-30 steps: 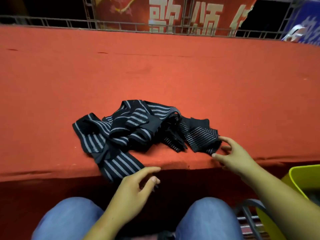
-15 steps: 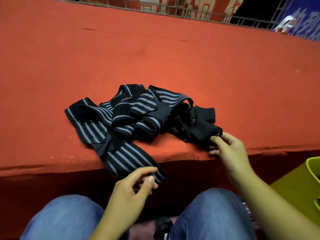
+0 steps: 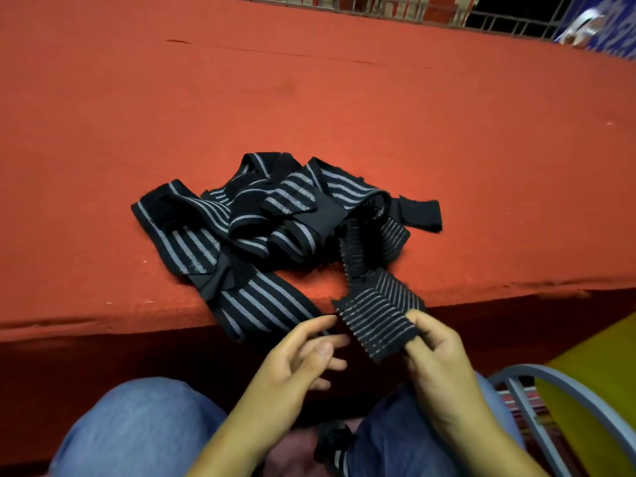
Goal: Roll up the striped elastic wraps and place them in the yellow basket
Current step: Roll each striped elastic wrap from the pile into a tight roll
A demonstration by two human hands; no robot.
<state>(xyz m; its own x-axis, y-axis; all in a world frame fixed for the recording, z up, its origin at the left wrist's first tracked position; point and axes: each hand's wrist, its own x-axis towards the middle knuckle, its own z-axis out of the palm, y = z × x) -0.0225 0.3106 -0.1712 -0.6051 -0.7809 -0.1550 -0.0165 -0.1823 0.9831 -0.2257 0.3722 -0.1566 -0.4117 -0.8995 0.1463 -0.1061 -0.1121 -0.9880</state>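
A tangled pile of black elastic wraps with grey stripes [image 3: 261,218] lies on the red table [image 3: 309,108] near its front edge. One broad-striped wrap [image 3: 254,304] hangs over the edge. My right hand [image 3: 437,359] pinches the end of a narrow-striped wrap [image 3: 375,321] and holds it off the table, in front of the edge. Just left of that end, my left hand [image 3: 303,359] has loose, spread fingers and holds nothing. A slice of the yellow basket [image 3: 599,383] shows at the lower right.
My knees in blue jeans [image 3: 137,428] sit below the table edge. A grey metal chair frame [image 3: 564,394] curves in front of the basket. A metal railing [image 3: 481,15] runs along the table's far side.
My right hand took hold of the narrow-striped wrap's end on the table and pulled it toward me over the edge. My left hand moved right, close to that end.
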